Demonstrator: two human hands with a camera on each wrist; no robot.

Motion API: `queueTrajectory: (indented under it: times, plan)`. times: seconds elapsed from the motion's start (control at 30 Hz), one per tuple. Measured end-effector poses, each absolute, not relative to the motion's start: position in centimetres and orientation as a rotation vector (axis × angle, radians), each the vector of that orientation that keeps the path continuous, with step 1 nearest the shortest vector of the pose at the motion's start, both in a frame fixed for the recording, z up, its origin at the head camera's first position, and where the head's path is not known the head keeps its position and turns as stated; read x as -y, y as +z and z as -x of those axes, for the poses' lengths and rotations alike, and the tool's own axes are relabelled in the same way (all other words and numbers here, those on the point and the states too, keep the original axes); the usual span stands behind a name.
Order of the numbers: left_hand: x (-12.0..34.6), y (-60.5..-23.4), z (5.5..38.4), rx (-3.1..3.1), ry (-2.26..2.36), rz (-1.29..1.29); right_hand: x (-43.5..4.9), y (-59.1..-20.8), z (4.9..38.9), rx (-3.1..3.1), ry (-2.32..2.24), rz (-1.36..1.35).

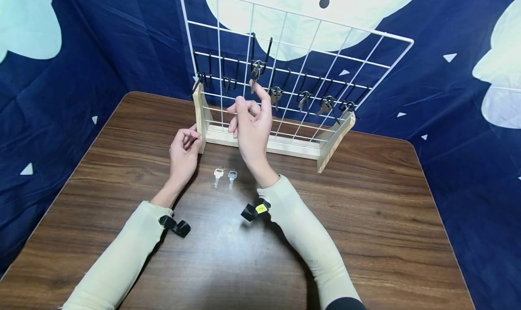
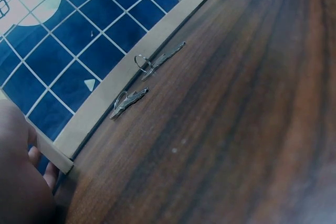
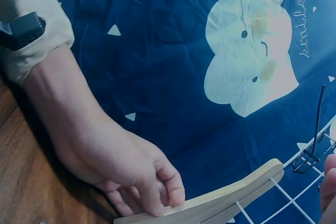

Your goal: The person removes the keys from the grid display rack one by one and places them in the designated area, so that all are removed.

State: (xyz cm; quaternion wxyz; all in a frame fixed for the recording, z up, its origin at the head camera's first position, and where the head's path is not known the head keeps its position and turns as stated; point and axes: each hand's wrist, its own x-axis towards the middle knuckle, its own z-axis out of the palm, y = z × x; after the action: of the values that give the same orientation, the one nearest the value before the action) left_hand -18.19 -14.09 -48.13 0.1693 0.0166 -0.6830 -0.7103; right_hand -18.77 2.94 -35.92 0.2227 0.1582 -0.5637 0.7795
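The hanging metal key [image 1: 256,70], long axis near-vertical, sits right at the raised index fingertip of the nearer right hand [image 1: 253,131], thumb held apart, while the left hand's [image 1: 183,154] fingers grip the wooden side support [image 1: 199,108].

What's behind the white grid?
Blue cloth with a white cloud print, plus a strip of tabletop low down. In the head view, the right hand and hanging keys block parts; what's directly behind them can't be seen.
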Motion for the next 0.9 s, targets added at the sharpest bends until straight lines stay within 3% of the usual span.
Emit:
queueTrajectory:
  times: [0.9]
  plan:
    - [14.2, -48.1, 18.2, 1.94, -2.03, -0.043, -2.8, -33.3, 18.0, 1.512, 2.21, -0.443]
